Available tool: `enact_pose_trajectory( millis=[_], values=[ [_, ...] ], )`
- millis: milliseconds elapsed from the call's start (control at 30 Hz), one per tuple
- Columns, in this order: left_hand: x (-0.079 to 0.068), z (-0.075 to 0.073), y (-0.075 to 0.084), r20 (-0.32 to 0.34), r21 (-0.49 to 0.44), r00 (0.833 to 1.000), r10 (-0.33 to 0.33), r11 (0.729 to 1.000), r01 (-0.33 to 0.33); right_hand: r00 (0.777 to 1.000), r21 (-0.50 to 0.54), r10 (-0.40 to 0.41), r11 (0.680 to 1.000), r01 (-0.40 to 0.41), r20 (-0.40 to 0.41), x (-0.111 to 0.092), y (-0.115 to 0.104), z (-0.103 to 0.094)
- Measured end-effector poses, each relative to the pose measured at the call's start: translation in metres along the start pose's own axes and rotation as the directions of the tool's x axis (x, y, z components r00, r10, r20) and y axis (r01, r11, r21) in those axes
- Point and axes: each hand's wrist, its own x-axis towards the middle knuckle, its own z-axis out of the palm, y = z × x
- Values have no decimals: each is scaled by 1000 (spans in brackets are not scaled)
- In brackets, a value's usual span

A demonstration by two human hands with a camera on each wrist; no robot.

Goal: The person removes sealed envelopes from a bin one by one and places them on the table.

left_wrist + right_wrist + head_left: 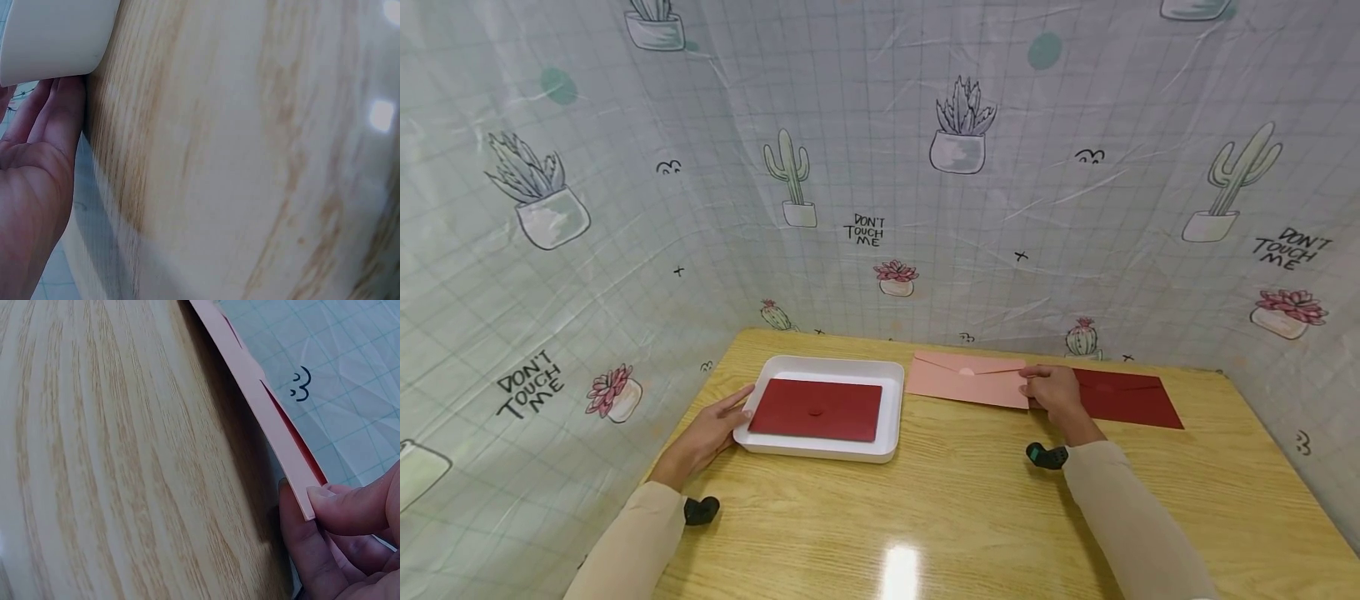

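My left hand (711, 429) holds the left side of a white tray (891, 408), with the thumb at the rim and the fingers along the outer wall. In the left wrist view, the fingers (59, 119) pass partly out of sight behind the tray wall (56, 37). A dark red envelope (816, 408) with a round-tabbed flap lies inside the tray. With thumb and fingers, my right hand (1052, 392) pinches the right end of a pink envelope (962, 385). Its corner (300, 494) sits between thumb and fingertips, and a shadow runs beneath its edge.
A second dark red envelope (1123, 396) lies on the wooden table (955, 500) to the right, partly behind my right hand. A curtain (865, 125) printed with cacti encloses the table at the back and sides.
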Motion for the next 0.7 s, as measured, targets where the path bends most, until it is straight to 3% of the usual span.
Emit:
enact_pose_trajectory(
  millis=[700],
  values=[
    [1, 0, -2, 0, -18, 1000, -2, 1000, 2, 1000, -56, -17, 998, 16, -8, 0, 0, 1]
  ],
)
